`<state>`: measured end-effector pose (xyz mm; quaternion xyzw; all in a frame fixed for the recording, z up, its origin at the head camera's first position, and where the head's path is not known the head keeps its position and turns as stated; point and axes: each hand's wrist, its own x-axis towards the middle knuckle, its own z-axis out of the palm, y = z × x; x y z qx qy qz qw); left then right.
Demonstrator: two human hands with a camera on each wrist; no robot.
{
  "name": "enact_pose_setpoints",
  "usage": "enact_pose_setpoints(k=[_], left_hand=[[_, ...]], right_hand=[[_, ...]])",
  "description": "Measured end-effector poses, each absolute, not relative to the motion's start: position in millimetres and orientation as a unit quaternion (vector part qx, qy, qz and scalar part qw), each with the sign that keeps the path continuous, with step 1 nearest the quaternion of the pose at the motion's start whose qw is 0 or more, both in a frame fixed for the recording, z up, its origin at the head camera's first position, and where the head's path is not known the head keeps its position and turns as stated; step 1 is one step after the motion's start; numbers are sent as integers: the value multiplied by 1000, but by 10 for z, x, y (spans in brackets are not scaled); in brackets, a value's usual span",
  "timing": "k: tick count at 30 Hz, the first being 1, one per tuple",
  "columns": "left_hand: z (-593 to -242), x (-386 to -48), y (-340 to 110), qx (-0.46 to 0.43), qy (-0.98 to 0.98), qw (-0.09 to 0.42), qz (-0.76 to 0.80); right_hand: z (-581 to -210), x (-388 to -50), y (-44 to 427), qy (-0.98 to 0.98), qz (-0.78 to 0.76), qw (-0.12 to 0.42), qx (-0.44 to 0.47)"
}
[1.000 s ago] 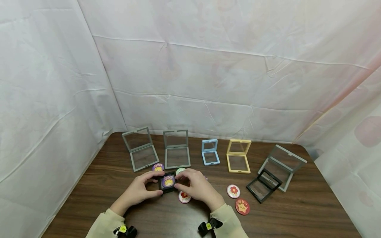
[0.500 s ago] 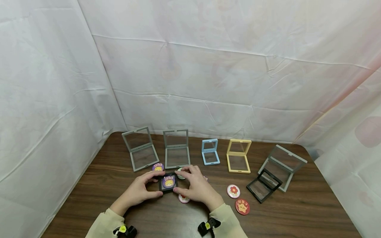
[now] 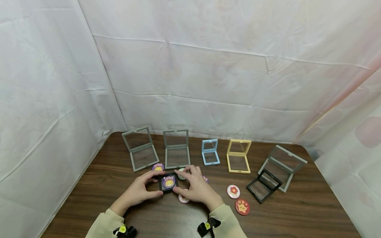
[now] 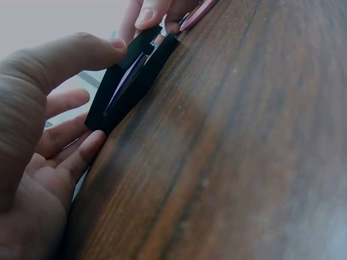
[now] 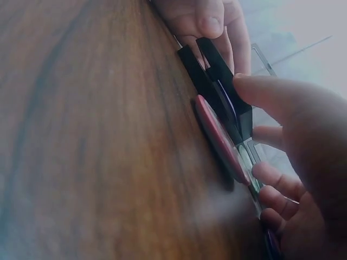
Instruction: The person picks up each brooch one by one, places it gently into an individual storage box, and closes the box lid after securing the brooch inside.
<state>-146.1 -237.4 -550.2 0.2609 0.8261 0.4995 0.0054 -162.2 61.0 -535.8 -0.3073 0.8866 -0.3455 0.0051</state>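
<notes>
A small black display frame [image 4: 150, 70] lies on the table between both hands, with a round purple badge [image 3: 168, 181] inside showing a yellow cartoon face. In both wrist views its two halves stand slightly apart, the badge's edge visible between them. My left hand [image 3: 138, 189] grips the frame's left side between thumb and fingers. On the right side, my right hand [image 3: 196, 186] pinches it with thumb and forefinger. Under the right hand, a red-rimmed badge [image 5: 219, 138] and a pale green badge [image 3: 181, 174] are partly hidden. Another purple badge [image 3: 158, 167] lies just behind the frame.
Opened grey frames [image 3: 145, 157], a blue frame [image 3: 210, 157] and a yellow frame [image 3: 238, 164] stand along the back. At right, an opened black frame [image 3: 253, 192] overlaps a grey one [image 3: 287, 185]. A flower badge [image 3: 233, 191] and a red star badge [image 3: 242, 207] lie nearby.
My right hand has shifted slightly left and back along the black frame's right side, its fingers lifting a little. The left hand keeps its hold, nearly unmoved.
</notes>
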Motion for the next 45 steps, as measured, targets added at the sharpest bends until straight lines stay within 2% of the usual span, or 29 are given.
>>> enact_pose_setpoints(k=[13,20,27,45], left_hand=[[-5506,-1448,-2365,253,836,-5,487],[-5479,-1425,-2369,241,867,-28,435],[-5463,-1429,-2366,223,879,-9,421],[-5472,-1434,-2384,213,882,-1,421]], right_hand=[[-5340,-1612,618,882,-362,19,-300],[-5332,-1614,622,882,-364,24,-298],[-5335,-1624,625,881,-366,23,-298],[-5337,-1622,627,880,-368,29,-297]])
